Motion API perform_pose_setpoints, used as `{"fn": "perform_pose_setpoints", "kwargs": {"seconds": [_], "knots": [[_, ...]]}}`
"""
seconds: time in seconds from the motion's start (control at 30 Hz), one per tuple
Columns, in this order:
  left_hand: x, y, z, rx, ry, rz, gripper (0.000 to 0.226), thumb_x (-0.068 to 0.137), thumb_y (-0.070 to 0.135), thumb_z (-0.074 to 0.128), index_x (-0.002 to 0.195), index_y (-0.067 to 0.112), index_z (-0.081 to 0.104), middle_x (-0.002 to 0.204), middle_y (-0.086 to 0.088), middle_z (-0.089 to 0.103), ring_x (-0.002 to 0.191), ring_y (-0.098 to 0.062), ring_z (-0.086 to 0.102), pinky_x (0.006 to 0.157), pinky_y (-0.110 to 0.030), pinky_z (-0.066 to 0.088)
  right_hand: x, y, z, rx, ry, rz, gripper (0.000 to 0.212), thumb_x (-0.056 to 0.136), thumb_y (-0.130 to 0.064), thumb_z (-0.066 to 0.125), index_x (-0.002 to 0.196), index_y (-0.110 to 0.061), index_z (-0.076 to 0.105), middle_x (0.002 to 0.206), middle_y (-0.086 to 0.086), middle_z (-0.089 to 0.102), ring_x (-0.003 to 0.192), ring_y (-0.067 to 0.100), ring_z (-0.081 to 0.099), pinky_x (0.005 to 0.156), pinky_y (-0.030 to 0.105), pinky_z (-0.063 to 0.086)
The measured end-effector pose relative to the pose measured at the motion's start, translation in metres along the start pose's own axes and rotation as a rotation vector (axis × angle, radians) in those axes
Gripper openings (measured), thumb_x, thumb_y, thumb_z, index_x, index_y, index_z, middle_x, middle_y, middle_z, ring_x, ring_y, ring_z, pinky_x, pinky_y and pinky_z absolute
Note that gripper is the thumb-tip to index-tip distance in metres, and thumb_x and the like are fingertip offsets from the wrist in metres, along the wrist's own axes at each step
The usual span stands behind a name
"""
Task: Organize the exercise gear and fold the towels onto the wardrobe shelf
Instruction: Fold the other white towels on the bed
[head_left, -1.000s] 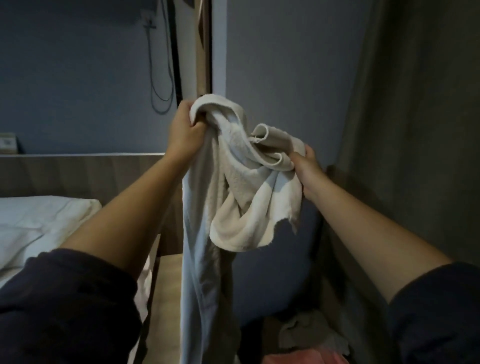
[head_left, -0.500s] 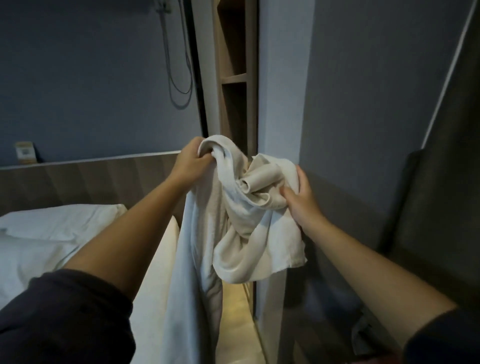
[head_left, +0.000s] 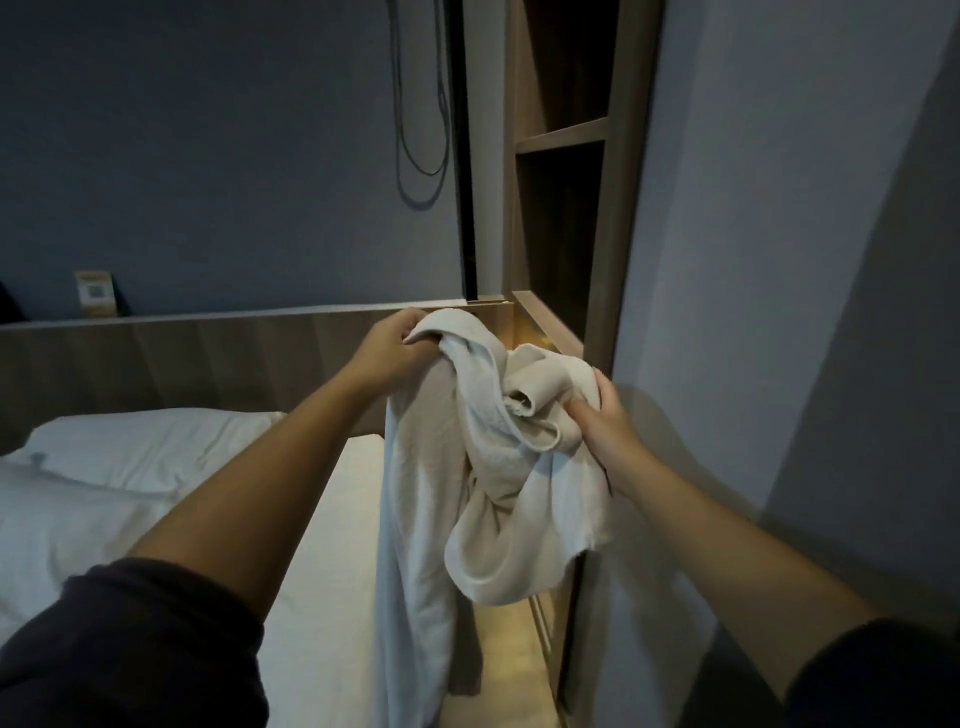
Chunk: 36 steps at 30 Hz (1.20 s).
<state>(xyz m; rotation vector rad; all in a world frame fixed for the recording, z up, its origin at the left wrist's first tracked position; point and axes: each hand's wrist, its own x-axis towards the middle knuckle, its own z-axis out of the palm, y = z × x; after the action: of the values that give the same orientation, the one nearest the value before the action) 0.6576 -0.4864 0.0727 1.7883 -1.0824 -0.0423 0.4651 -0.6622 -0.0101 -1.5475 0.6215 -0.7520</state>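
A cream towel (head_left: 498, 467) is held up in a dim bedroom, between a bed (head_left: 322, 519) and an open wardrobe.
A white-sheeted mattress and a plump pillow (head_left: 145, 447) are backed by a wood-grain headboard (head_left: 208, 358) and a smooth blue-grey wall (head_left: 208, 156). A flat wooden wardrobe shelf (head_left: 563, 136) is set above. The soft, twisted terry cloth is gripped in mid-air by the curled fingers of the left hand (head_left: 395, 348) and the right hand (head_left: 597, 421), one long end hanging.

A white pillow (head_left: 145, 447) lies on the bed (head_left: 332, 561) against a wooden headboard (head_left: 208, 358), a dark cable (head_left: 398, 130) looping above.
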Motion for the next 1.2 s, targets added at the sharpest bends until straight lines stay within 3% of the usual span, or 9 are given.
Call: {"fn": "perform_pose_setpoints", "kwargs": {"seconds": [0.13, 0.33, 0.43, 0.53, 0.83, 0.97, 1.1, 1.2], "knots": [[0.059, -0.036, 0.001, -0.023, 0.042, -0.062, 0.009, 0.092, 0.024, 0.064, 0.101, 0.025, 0.062, 0.097, 0.008, 0.063, 0.091, -0.010, 0.060, 0.070, -0.023, 0.047, 0.073, 0.007, 0.022, 0.059, -0.019, 0.022, 0.067, 0.089, -0.042, 0.067, 0.147, -0.031, 0.035, 0.136, -0.001, 0.052, 0.120, 0.020, 0.054, 0.104, 0.046, 0.045], [0.137, -0.087, 0.009, -0.016, 0.133, -0.108, 0.019, 0.092, 0.020, 0.063, 0.111, 0.017, 0.063, 0.103, 0.003, 0.063, 0.094, -0.013, 0.059, 0.083, -0.028, 0.049, 0.159, 0.023, 0.058, -0.002, 0.022, 0.074, 0.065, 0.093, -0.044, 0.061, 0.149, -0.034, 0.029, 0.137, 0.000, 0.050, 0.121, 0.023, 0.053, 0.101, 0.046, 0.047], [0.180, -0.120, 0.014, -0.012, 0.122, -0.121, 0.016, 0.092, 0.019, 0.062, 0.108, 0.017, 0.063, 0.099, 0.004, 0.063, 0.089, -0.011, 0.058, 0.076, -0.025, 0.048, 0.201, 0.038, 0.072, -0.025, 0.061, 0.099, 0.065, 0.093, -0.044, 0.061, 0.148, -0.035, 0.028, 0.137, 0.001, 0.048, 0.121, 0.024, 0.051, 0.101, 0.045, 0.048], [0.228, -0.162, 0.024, -0.043, 0.091, -0.127, 0.009, 0.092, 0.022, 0.063, 0.101, 0.022, 0.062, 0.093, 0.011, 0.062, 0.086, -0.004, 0.058, 0.069, -0.020, 0.045, 0.248, 0.058, 0.088, -0.004, 0.074, 0.146, 0.065, 0.092, -0.041, 0.064, 0.147, -0.034, 0.030, 0.134, 0.002, 0.050, 0.120, 0.025, 0.052, 0.100, 0.049, 0.049], [0.404, -0.267, 0.058, -0.061, -0.073, -0.134, 0.009, 0.092, 0.016, 0.059, 0.095, 0.024, 0.063, 0.088, 0.013, 0.061, 0.080, 0.000, 0.056, 0.064, -0.019, 0.045, 0.401, 0.086, 0.128, 0.038, 0.149, 0.178, 0.064, 0.090, -0.038, 0.067, 0.145, -0.031, 0.035, 0.135, 0.002, 0.052, 0.118, 0.020, 0.055, 0.097, 0.040, 0.052], [0.459, -0.285, 0.081, -0.063, -0.123, -0.123, 0.014, 0.092, 0.013, 0.055, 0.092, 0.024, 0.063, 0.086, 0.010, 0.062, 0.077, -0.001, 0.055, 0.065, -0.017, 0.045, 0.450, 0.093, 0.130, 0.013, 0.167, 0.217, 0.065, 0.090, -0.042, 0.066, 0.146, -0.032, 0.034, 0.138, 0.001, 0.050, 0.120, 0.022, 0.054, 0.100, 0.046, 0.050], [0.508, -0.291, 0.102, -0.051, -0.200, -0.066, 0.022, 0.090, 0.014, 0.058, 0.079, 0.034, 0.058, 0.083, 0.016, 0.059, 0.073, 0.004, 0.051, 0.053, -0.004, 0.041, 0.500, 0.100, 0.122, -0.030, 0.125, 0.220, 0.063, 0.088, -0.047, 0.067, 0.143, -0.035, 0.038, 0.135, -0.003, 0.054, 0.116, 0.019, 0.056, 0.099, 0.046, 0.049], [0.538, -0.293, 0.116, -0.066, -0.221, -0.049, 0.022, 0.089, 0.019, 0.058, 0.076, 0.036, 0.060, 0.081, 0.016, 0.061, 0.070, 0.004, 0.053, 0.050, -0.003, 0.039, 0.529, 0.104, 0.114, -0.010, 0.110, 0.199, 0.062, 0.086, -0.045, 0.070, 0.140, -0.038, 0.041, 0.131, -0.007, 0.057, 0.113, 0.015, 0.058, 0.099, 0.046, 0.049]]}}
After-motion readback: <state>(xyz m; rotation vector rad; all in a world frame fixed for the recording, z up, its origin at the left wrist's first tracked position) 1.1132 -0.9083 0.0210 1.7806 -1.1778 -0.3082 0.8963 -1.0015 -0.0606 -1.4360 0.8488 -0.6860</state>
